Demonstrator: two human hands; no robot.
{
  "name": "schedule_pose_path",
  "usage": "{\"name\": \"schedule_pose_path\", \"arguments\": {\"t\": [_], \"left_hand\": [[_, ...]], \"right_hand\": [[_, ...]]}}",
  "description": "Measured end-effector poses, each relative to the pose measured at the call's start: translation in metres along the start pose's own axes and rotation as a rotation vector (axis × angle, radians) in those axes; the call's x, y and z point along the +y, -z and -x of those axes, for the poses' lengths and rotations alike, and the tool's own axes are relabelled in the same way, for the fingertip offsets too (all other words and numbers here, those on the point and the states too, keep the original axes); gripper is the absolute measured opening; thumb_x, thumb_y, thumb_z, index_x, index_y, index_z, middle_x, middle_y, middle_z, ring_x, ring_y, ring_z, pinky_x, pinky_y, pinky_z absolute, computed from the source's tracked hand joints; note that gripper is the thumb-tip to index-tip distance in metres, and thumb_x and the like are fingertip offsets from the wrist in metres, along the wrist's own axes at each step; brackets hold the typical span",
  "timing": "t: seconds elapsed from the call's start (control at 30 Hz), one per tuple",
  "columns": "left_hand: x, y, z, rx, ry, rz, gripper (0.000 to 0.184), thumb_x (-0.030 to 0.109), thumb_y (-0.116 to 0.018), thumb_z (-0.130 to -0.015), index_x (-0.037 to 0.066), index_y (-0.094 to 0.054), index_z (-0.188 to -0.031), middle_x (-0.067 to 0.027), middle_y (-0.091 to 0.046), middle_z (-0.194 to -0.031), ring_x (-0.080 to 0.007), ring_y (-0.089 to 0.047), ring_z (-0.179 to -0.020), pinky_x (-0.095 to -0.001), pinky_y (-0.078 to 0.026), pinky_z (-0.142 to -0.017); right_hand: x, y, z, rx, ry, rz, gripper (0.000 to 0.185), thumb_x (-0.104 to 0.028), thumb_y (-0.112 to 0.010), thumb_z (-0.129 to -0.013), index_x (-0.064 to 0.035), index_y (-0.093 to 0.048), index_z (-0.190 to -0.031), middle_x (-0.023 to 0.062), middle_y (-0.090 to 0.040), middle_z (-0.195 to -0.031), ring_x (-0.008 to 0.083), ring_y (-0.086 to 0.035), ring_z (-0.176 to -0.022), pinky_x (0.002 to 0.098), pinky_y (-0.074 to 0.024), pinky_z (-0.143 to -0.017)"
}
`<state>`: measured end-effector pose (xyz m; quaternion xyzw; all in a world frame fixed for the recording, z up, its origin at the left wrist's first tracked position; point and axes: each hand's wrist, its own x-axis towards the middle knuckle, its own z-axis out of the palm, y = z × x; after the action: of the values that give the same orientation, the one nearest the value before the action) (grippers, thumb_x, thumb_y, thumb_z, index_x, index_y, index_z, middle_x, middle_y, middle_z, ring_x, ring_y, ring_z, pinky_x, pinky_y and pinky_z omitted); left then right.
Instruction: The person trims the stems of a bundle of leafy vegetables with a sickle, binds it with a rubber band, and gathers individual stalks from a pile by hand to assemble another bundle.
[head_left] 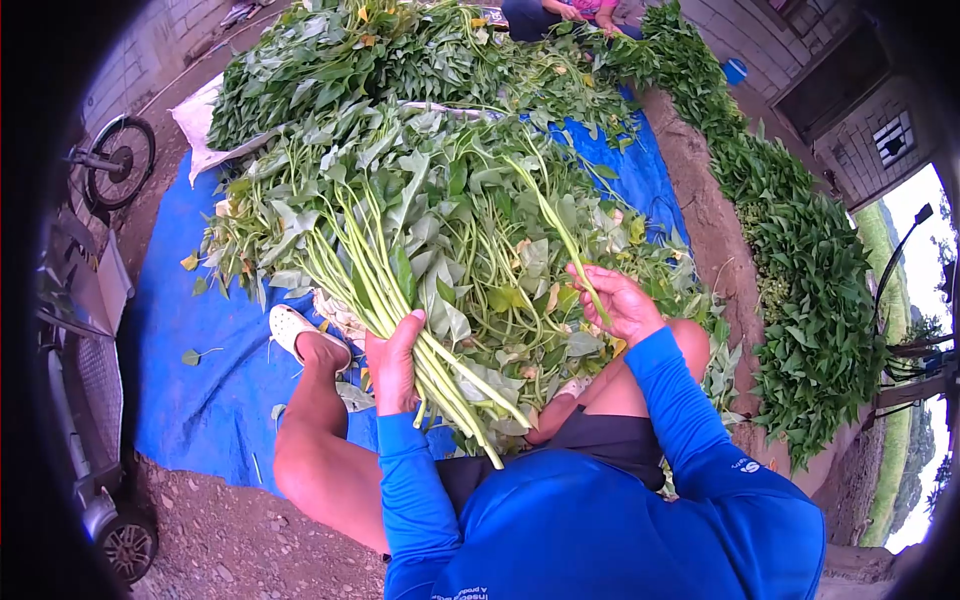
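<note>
My left hand (396, 362) is closed around a bunch of long green leafy stems (372, 285). Their cut ends point down toward my lap, and the leaves fan out away from me. Between the fingers of my right hand (622, 302) is a single leafy stem (552, 215), held apart from the bunch, its far end over the greens. Under and beyond both hands lies a large heap of loose leafy greens (490, 250), with some yellowed leaves among them.
A blue tarp (200, 390) spreads beneath the heap. Stacked greens (330, 70) lie at the back, and a long row of greens (790, 290) runs along the right. Another person (575, 12) sits at the far end. A wheel (120, 163) stands at left.
</note>
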<state>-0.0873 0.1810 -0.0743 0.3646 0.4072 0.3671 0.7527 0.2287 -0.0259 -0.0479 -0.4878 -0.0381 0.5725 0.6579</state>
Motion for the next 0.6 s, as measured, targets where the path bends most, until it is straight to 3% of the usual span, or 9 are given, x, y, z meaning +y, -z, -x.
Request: {"name": "schedule_pose_path", "arguments": {"t": [0.2, 0.33, 0.37, 0.47, 0.5, 0.53, 0.6], "left_hand": [[-0.026, -0.004, -0.006, -0.026, -0.006, 0.01, 0.054, 0.006, -0.081, -0.089, -0.001, -0.059, -0.138, -0.0072, -0.071, -0.115, -0.0155, -0.069, -0.094, -0.0312, -0.057, -0.084], [-0.051, -0.004, -0.016, -0.067, -0.001, 0.065, 0.063, 0.007, -0.082, -0.089, 0.0, -0.054, -0.144, -0.0083, -0.07, -0.122, -0.0173, -0.069, -0.101, -0.0322, -0.057, -0.09], [-0.059, -0.005, -0.02, -0.07, -0.004, 0.086, 0.062, 0.007, -0.083, -0.089, 0.0, -0.055, -0.143, -0.0082, -0.071, -0.122, -0.0175, -0.069, -0.101, -0.0322, -0.057, -0.091], [-0.082, -0.007, -0.027, -0.071, -0.014, 0.114, 0.058, 0.007, -0.083, -0.089, 0.001, -0.057, -0.14, -0.0074, -0.071, -0.122, -0.0176, -0.068, -0.101, -0.0324, -0.056, -0.091], [-0.089, -0.007, -0.026, -0.084, 0.007, 0.14, 0.056, 0.008, -0.083, -0.089, 0.001, -0.058, -0.138, -0.0064, -0.071, -0.121, -0.0169, -0.068, -0.101, -0.0323, -0.056, -0.091], [-0.094, -0.006, -0.026, -0.099, 0.03, 0.142, 0.054, 0.007, -0.082, -0.09, 0.002, -0.058, -0.138, -0.0061, -0.071, -0.121, -0.0163, -0.068, -0.1, -0.0324, -0.056, -0.09], [-0.102, -0.005, -0.028, -0.096, 0.062, 0.172, 0.052, 0.005, -0.08, -0.091, 0.003, -0.058, -0.139, -0.0062, -0.071, -0.121, -0.0164, -0.068, -0.099, -0.0331, -0.057, -0.09]], "right_hand": [[0.015, -0.04, 0.015, -0.041, 0.173, 0.112, 0.034, -0.014, -0.06, -0.111, 0.0006, -0.063, -0.142, 0.0048, -0.07, -0.106, 0.0123, -0.068, -0.082, 0.0263, -0.0595, -0.074], [0.029, -0.075, 0.024, -0.023, 0.111, 0.167, 0.033, -0.013, -0.058, -0.112, 0.0018, -0.064, -0.141, 0.0074, -0.072, -0.107, 0.0135, -0.069, -0.082, 0.0266, -0.0603, -0.076], [0.038, -0.082, 0.024, -0.03, 0.034, 0.166, 0.04, -0.014, -0.06, -0.111, -0.0007, -0.057, -0.148, 0.0077, -0.074, -0.105, 0.0125, -0.07, -0.076, 0.025, -0.0586, -0.067], [0.076, -0.1, 0.025, 0.033, -0.118, 0.525, 0.045, -0.012, -0.057, -0.11, -0.0068, -0.049, -0.154, 0.0075, -0.073, -0.102, 0.0126, -0.068, -0.072, 0.0259, -0.0568, -0.063], [0.087, -0.098, 0.021, -0.016, -0.11, 0.679, 0.05, -0.01, -0.055, -0.109, -0.0136, -0.042, -0.158, 0.0069, -0.073, -0.1, 0.0117, -0.067, -0.071, 0.0263, -0.0551, -0.061], [0.092, -0.1, 0.018, -0.006, -0.07, 0.834, 0.055, -0.01, -0.057, -0.106, -0.014, -0.044, -0.159, 0.0054, -0.072, -0.096, 0.013, -0.068, -0.073, 0.0293, -0.0557, -0.064], [0.094, -0.1, 0.011, -0.001, 0.109, 1.22, 0.056, -0.013, -0.062, -0.102, -0.013, -0.052, -0.157, 0.0108, -0.071, -0.097, 0.0223, -0.072, -0.082, 0.036, -0.0577, -0.073]]}}
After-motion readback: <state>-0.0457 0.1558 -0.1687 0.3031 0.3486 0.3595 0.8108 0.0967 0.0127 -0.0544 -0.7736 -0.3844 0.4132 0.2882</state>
